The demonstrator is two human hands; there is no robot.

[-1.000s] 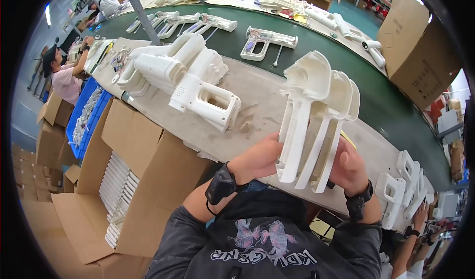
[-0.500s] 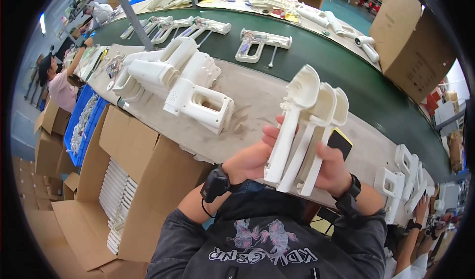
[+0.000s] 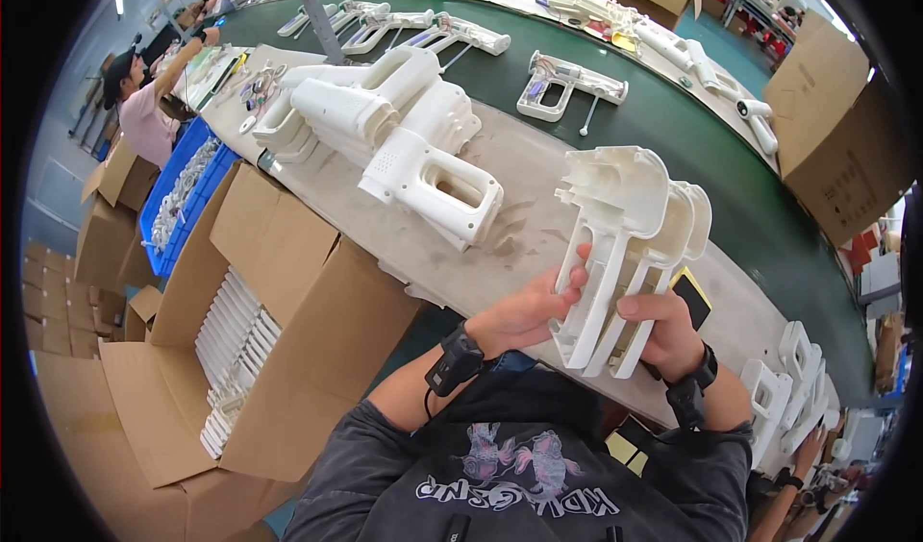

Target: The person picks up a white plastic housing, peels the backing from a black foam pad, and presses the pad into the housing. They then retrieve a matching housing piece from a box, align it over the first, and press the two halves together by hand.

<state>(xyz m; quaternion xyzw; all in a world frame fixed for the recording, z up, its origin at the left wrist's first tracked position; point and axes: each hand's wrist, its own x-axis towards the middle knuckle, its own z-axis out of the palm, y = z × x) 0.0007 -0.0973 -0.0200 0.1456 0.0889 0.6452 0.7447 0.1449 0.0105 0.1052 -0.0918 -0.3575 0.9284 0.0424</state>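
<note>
Turned since half a second ago, three white shells (image 3: 620, 191) show us more of their hollow sides

We have the shells side by side above the near edge of the table (image 3: 534, 206), broad ends up and handles slanting down toward us. Our left hand (image 3: 529, 313) is closed at the left edge of the front shell's handle, fingers curled against it. Our right hand (image 3: 670, 335) grips from the other side, its thumb laid across the rightmost handle. Both hands are apart, with the shells clamped between them.

Just beyond our right hand, a black-and-yellow object (image 3: 694, 295) lies on the table. Left of the shells we see a pile of white housings (image 3: 433, 182), and at our far right some white handle parts (image 3: 766, 388). Across the table, a green belt (image 3: 692, 167) carries several handle assemblies (image 3: 596, 83). At our left, an open carton (image 3: 322, 369) holds rows of white pieces (image 3: 236, 340).
</note>
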